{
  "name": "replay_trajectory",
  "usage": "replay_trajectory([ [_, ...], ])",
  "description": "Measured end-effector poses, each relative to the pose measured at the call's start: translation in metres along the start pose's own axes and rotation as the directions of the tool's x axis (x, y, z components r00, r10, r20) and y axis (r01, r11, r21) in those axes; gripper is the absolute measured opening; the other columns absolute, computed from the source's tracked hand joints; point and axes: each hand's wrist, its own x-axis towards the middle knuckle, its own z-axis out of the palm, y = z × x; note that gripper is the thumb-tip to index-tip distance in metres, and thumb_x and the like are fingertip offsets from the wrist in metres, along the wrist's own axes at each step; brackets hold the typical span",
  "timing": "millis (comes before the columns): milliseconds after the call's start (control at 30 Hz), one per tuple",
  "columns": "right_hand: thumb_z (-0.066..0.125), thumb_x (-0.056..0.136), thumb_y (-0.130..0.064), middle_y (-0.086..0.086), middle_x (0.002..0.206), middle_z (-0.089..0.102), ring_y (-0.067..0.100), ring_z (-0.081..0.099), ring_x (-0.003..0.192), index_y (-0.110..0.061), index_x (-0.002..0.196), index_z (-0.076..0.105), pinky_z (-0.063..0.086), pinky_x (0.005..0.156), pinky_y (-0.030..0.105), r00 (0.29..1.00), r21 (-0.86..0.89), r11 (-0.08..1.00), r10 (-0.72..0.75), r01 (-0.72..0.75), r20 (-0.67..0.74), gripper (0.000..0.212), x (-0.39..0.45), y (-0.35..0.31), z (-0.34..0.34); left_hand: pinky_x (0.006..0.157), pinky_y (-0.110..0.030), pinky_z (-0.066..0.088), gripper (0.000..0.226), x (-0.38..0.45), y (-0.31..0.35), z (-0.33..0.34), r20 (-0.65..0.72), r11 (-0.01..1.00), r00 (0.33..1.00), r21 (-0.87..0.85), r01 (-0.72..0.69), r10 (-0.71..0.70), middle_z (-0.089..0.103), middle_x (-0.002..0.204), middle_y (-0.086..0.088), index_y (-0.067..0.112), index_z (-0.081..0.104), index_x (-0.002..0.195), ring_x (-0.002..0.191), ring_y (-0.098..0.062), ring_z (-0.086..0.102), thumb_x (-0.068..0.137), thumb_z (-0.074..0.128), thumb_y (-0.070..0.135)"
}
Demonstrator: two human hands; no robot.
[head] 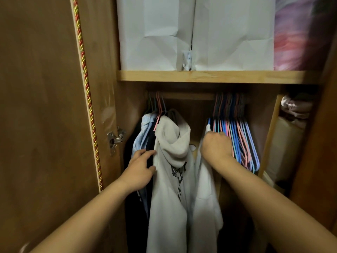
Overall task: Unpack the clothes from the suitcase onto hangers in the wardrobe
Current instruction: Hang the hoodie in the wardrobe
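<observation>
A cream hoodie (173, 161) with dark lettering hangs from the wardrobe rail (187, 96) on a pink hanger. My left hand (140, 168) lies against the hoodie's left edge, fingers straight. A white garment (206, 198) hangs just to the right of the hoodie. My right hand (217, 147) grips the top of that garment, fingers curled, right beside a bunch of several bare coloured hangers (237, 139). Light blue and dark clothes (144, 137) hang at the far left. The suitcase is out of view.
The open wardrobe door (45, 106) with a red-gold cord stands at left, its hinge (115, 138) near my left hand. White bags (197, 33) sit on the shelf (209, 76) above. Folded items (293, 106) fill a side compartment at right.
</observation>
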Motion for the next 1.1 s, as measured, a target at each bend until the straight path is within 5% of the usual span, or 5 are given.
replay_trajectory([
  [200,0.053,0.095,-0.011,0.021,0.128,0.060,0.037,0.058,0.119,0.000,0.134,0.052,0.047,0.096,0.038,0.945,0.416,0.909,-0.144,0.009,0.293,0.040,0.019,-0.104,0.002,0.120,-0.035,0.031,0.067,0.001,0.002,-0.005,-0.038,0.990,0.997,-0.126,0.057,-0.062,0.035,0.157,-0.003,0.028,0.033,0.156,0.144,-0.019,0.037,0.096,0.062,0.018],
  [433,0.042,0.100,-0.017,0.016,0.117,0.063,0.038,0.058,0.111,-0.008,0.107,0.064,0.046,0.082,0.037,0.835,0.313,0.850,-0.500,0.423,0.231,0.025,0.024,-0.106,0.014,0.124,-0.040,0.024,0.073,0.000,0.000,0.001,-0.010,0.997,1.000,-0.072,0.024,-0.024,0.024,0.162,-0.001,0.031,0.026,0.159,0.151,-0.021,0.025,0.096,0.060,0.017],
  [567,0.053,0.092,-0.025,0.010,0.120,0.052,0.032,0.045,0.112,-0.013,0.116,0.062,0.039,0.090,0.042,0.973,-0.026,0.978,-0.210,0.208,-0.098,0.029,0.022,-0.028,0.026,0.124,-0.041,0.022,0.072,-0.001,0.003,0.010,0.008,0.999,0.999,-0.018,0.036,-0.036,0.008,0.165,0.003,0.034,0.023,0.159,0.153,-0.022,0.014,0.098,0.058,0.020],
  [733,0.054,0.093,-0.021,0.013,0.133,0.050,0.030,0.048,0.121,-0.005,0.140,0.042,0.037,0.098,0.041,0.998,-0.312,0.948,-0.053,0.062,0.037,0.051,0.030,0.015,0.032,0.123,-0.042,0.025,0.066,0.000,0.012,0.017,-0.038,0.997,0.996,0.000,0.076,-0.076,0.008,0.163,-0.002,0.033,0.032,0.156,0.151,-0.030,0.021,0.097,0.058,0.019],
  [1100,0.056,0.092,-0.008,0.014,0.106,0.068,0.035,0.065,0.098,-0.005,0.106,0.066,0.044,0.070,0.036,0.993,0.085,0.993,-0.093,0.086,0.077,0.018,0.026,0.010,0.002,0.119,-0.039,0.029,0.059,0.002,0.027,0.015,-0.076,0.994,0.991,0.013,0.108,-0.107,0.012,0.160,-0.006,0.030,0.040,0.151,0.147,-0.033,0.025,0.096,0.060,0.021],
])
